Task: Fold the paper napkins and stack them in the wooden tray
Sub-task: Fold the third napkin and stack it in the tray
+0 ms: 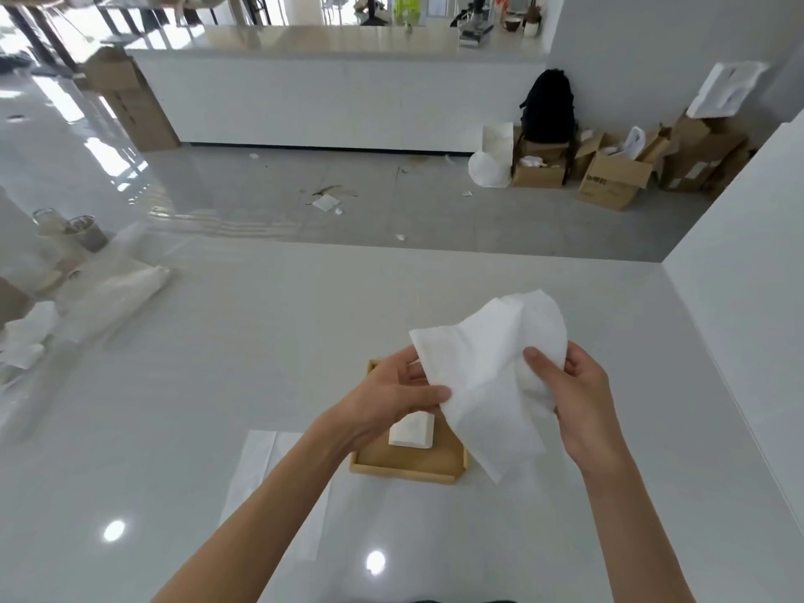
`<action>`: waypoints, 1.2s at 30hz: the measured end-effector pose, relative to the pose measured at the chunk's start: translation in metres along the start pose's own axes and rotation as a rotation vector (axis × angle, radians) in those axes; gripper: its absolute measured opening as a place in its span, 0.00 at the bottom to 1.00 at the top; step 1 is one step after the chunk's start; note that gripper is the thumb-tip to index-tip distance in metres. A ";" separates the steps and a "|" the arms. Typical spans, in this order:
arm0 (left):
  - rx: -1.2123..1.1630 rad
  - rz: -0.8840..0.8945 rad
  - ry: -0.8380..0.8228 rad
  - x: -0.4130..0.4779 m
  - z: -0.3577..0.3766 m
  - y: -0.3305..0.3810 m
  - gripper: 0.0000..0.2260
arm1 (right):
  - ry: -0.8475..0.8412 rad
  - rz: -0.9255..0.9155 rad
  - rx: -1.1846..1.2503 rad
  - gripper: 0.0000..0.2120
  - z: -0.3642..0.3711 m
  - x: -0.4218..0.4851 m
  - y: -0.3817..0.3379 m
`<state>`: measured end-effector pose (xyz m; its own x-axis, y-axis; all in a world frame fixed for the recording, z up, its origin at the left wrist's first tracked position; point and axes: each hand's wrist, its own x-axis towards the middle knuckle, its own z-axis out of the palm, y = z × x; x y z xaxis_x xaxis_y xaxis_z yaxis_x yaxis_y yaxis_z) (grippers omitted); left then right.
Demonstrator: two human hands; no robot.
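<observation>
Both forearms reach in from bottom, left hand [393, 396] pinches napkin [487, 385] left edge, napkin held open above wooden tray [409, 465], folded napkin [412, 432] inside tray, right hand [574, 398] grips right side

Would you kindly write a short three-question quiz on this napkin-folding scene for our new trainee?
1. True or false: the wooden tray is empty.
2. Which hands grip the unfolded napkin? A) left only B) right only C) both
3. What lies flat on the table beneath the left forearm?

Key: 1. False, a folded napkin lies inside. 2. C, left hand and right hand. 3. Flat napkin sheets.
</observation>
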<state>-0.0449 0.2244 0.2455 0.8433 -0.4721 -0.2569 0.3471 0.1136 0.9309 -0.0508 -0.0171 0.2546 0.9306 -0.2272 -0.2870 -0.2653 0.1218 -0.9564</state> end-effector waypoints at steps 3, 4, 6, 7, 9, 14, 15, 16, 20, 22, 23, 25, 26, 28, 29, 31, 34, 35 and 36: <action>-0.260 0.032 0.011 0.011 -0.013 0.013 0.19 | -0.075 0.061 0.079 0.10 -0.004 0.004 -0.007; -0.412 0.018 0.007 0.015 -0.015 0.019 0.18 | -0.096 0.070 0.118 0.10 -0.003 0.005 -0.009; -0.584 -0.034 0.005 0.022 -0.014 0.025 0.20 | -0.101 0.061 0.145 0.11 0.000 0.006 -0.013; -0.589 -0.063 0.012 0.025 -0.012 0.022 0.25 | -0.093 0.054 0.151 0.12 0.003 0.007 -0.013; -0.519 -0.113 0.049 0.027 -0.005 0.012 0.31 | -0.076 0.043 0.146 0.11 0.006 0.008 -0.014; -0.227 -0.087 0.188 0.019 -0.008 0.010 0.16 | -0.110 0.042 0.084 0.10 -0.002 0.010 -0.013; -0.172 -0.079 0.197 0.017 -0.011 0.011 0.14 | -0.127 0.049 0.070 0.10 -0.004 0.011 -0.012; -0.128 -0.072 0.207 0.016 -0.014 0.013 0.13 | -0.141 0.056 0.056 0.10 -0.006 0.012 -0.012; 0.025 -0.049 0.236 0.011 -0.023 0.020 0.11 | -0.169 0.049 -0.010 0.09 -0.011 0.014 -0.014; 0.057 -0.039 0.246 0.008 -0.026 0.023 0.10 | -0.169 0.031 -0.041 0.08 -0.011 0.015 -0.016; 0.054 -0.034 0.253 0.007 -0.027 0.024 0.11 | -0.169 0.023 -0.051 0.08 -0.010 0.016 -0.016; 0.042 -0.020 0.265 0.005 -0.030 0.026 0.13 | -0.180 0.008 -0.065 0.08 -0.010 0.017 -0.018; 0.042 -0.011 0.266 0.003 -0.032 0.027 0.13 | -0.196 0.004 -0.071 0.08 -0.009 0.016 -0.019; 0.025 0.005 0.255 -0.001 -0.035 0.028 0.12 | -0.242 0.003 -0.079 0.08 -0.008 0.015 -0.023; -0.002 0.014 0.240 -0.004 -0.036 0.029 0.11 | -0.263 0.000 -0.076 0.09 -0.008 0.014 -0.024; -0.089 0.030 0.218 -0.009 -0.038 0.030 0.11 | -0.294 -0.011 -0.059 0.10 -0.007 0.013 -0.027; -0.184 0.058 0.207 -0.015 -0.042 0.030 0.11 | -0.320 -0.036 -0.033 0.12 -0.006 0.011 -0.030; -0.201 0.065 0.204 -0.017 -0.043 0.030 0.12 | -0.323 -0.046 -0.032 0.11 -0.006 0.011 -0.031; -0.210 0.070 0.203 -0.018 -0.044 0.030 0.12 | -0.323 -0.059 -0.036 0.11 -0.005 0.011 -0.030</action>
<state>-0.0319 0.2749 0.2669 0.9256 -0.2746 -0.2604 0.3447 0.3279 0.8796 -0.0339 -0.0281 0.2803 0.9751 0.0856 -0.2047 -0.2117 0.0821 -0.9739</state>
